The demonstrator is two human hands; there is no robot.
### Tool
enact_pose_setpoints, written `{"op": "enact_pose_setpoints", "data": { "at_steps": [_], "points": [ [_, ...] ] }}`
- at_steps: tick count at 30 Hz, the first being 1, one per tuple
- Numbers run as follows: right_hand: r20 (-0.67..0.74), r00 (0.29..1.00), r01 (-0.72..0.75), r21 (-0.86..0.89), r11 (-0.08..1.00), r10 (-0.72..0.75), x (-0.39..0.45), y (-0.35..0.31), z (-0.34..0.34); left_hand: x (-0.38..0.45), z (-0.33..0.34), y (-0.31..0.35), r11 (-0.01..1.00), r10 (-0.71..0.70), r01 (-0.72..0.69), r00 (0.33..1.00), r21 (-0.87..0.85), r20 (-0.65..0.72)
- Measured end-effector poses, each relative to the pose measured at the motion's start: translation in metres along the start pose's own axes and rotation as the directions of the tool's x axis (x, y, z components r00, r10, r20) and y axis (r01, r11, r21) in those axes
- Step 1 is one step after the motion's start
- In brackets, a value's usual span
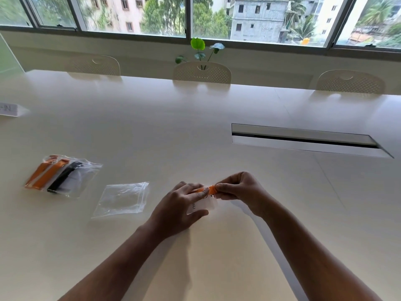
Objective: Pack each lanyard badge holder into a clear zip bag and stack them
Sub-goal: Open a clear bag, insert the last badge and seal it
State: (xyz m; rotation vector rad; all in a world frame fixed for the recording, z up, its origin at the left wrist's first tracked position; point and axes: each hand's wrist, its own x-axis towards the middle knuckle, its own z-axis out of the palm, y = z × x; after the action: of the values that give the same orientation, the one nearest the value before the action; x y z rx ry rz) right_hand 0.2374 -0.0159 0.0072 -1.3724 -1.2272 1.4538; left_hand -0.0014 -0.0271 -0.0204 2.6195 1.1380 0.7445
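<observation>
A white badge holder (pixel 204 204) with an orange lanyard (pixel 211 189) lies on the table in front of me. My left hand (pixel 180 207) holds the badge holder, thumb under its lower edge and fingers over the lanyard. My right hand (pixel 236 187) pinches the folded orange lanyard at its right end. An empty clear zip bag (pixel 122 199) lies flat to the left of my hands. Farther left sits a stack of packed zip bags (pixel 61 175) showing two orange lanyards and one black.
The white table (pixel 152 131) has a long cable slot (pixel 303 140) at the right. A small sign (pixel 9 109) stands at the far left edge. Three chairs (pixel 201 72) line the far side, with a green plant (pixel 200 51) at the window.
</observation>
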Motion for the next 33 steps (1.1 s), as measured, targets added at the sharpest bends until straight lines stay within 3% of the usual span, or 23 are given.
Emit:
{"op": "enact_pose_setpoints", "data": {
  "at_steps": [6, 11, 15, 25, 33],
  "points": [
    [0.043, 0.997, -0.062, 0.13, 0.99, 0.056, 0.0, 0.0, -0.011, 0.005, 0.0, 0.003, 0.997, 0.079, -0.079, 0.997, -0.025, -0.011],
    [0.162, 0.979, -0.144, 0.126, 0.981, 0.123, -0.006, 0.002, -0.014, 0.001, 0.004, 0.003, 0.989, 0.151, -0.15, 0.989, 0.002, -0.009],
    [0.125, 0.983, -0.154, 0.194, 0.969, 0.131, -0.01, 0.006, -0.007, -0.005, 0.003, 0.005, 0.985, 0.165, -0.166, 0.986, -0.036, -0.029],
    [-0.1, 0.987, -0.07, 0.409, 0.91, 0.122, -0.019, 0.003, 0.031, -0.013, -0.036, -0.019, 0.999, -0.018, 0.017, 1.0, -0.049, -0.017],
    [-0.182, 0.972, -0.041, 0.491, 0.87, 0.149, -0.012, 0.001, 0.074, -0.056, -0.102, -0.114, 0.967, -0.254, 0.238, 0.922, 0.089, 0.292]
  ]
}}
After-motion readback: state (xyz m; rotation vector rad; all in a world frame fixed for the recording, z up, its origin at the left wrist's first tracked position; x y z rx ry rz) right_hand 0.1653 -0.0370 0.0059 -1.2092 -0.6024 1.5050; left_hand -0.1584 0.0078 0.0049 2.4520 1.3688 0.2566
